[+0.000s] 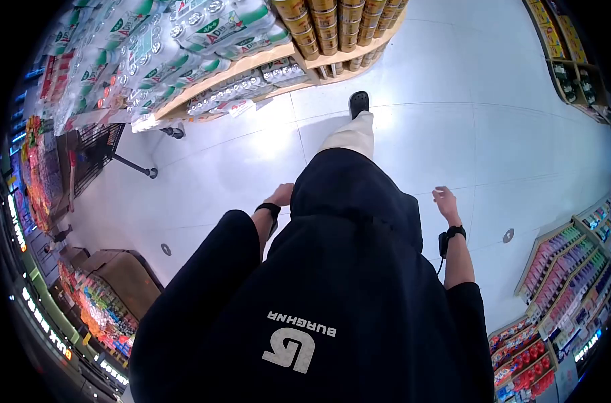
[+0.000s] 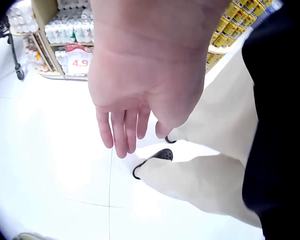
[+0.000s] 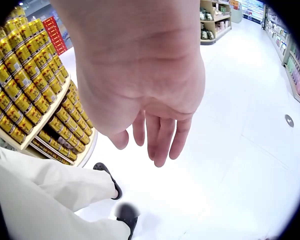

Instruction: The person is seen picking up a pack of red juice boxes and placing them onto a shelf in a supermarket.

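My left hand [image 1: 280, 195] hangs beside the dark top, its fingers loose and holding nothing. In the left wrist view its palm [image 2: 145, 85] shows, with the fingers pointing down over the white floor. Out to the other side is my right hand [image 1: 445, 203], also holding nothing, its fingers relaxed. The right wrist view shows that palm [image 3: 140, 85] above the floor, the fingers [image 3: 162, 140] hanging down. Both wrists carry black straps. Neither hand touches any goods. Light trousers [image 1: 349, 138] and a black clog [image 1: 359, 102] show below me.
Ahead stands a shelf with wrapped packs of white bottles [image 1: 215, 30] and stacked gold cans [image 3: 25, 75]. A dark cart [image 1: 97, 151] is at the left, near a brown display [image 1: 120, 279]. Shelves of packaged goods [image 1: 567, 269] line the right. Pale floor [image 1: 507, 148] lies between.
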A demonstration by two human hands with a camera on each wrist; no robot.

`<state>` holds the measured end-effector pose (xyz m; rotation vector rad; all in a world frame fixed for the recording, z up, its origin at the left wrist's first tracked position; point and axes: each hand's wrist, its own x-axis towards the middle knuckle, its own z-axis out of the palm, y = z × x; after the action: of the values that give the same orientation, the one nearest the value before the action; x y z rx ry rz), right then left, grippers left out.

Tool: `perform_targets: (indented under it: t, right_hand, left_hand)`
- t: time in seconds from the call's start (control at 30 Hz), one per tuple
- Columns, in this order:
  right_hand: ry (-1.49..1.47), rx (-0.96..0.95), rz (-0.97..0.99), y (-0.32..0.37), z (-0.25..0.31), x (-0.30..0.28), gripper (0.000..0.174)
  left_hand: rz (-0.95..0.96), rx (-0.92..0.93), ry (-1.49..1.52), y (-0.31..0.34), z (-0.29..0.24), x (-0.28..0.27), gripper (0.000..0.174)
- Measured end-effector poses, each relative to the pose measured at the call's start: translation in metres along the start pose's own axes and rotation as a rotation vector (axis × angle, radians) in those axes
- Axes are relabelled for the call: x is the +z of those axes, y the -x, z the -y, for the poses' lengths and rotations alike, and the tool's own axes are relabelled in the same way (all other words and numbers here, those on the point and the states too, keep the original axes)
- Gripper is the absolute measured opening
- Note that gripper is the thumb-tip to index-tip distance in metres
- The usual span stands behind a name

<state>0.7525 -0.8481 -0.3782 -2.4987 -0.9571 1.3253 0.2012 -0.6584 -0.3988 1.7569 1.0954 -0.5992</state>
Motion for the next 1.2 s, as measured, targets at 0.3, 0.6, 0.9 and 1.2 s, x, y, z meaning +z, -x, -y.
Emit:
perform_targets:
  t: [0.3, 0.6, 0.9, 1.2]
  right_hand:
    - [-0.168, 0.225, 0.01, 0.084, -0.038, 0.086, 0.046]
    - [-0.089, 0.061, -0.043, 0.082, 0.055, 0.154, 0.046]
    - [-0.115, -0.146, -0.042, 0.099, 0.192, 0.239, 0.042]
    - [-0.244, -0.128, -0.03, 0.154, 0.239, 0.309, 0.042]
  left_hand:
    - [-0.472, -0.026, 0.192, -0.036, 0.059, -0.119, 0.032]
    - [-0.323, 0.12, 0.116, 0.003, 0.04, -0.145, 0.034]
    - [-0.33, -0.127, 0.122, 0.108, 0.258, -0.098, 0.036]
    - [-0.204, -0.216, 0.016, 0.203, 0.356, -0.051, 0.039]
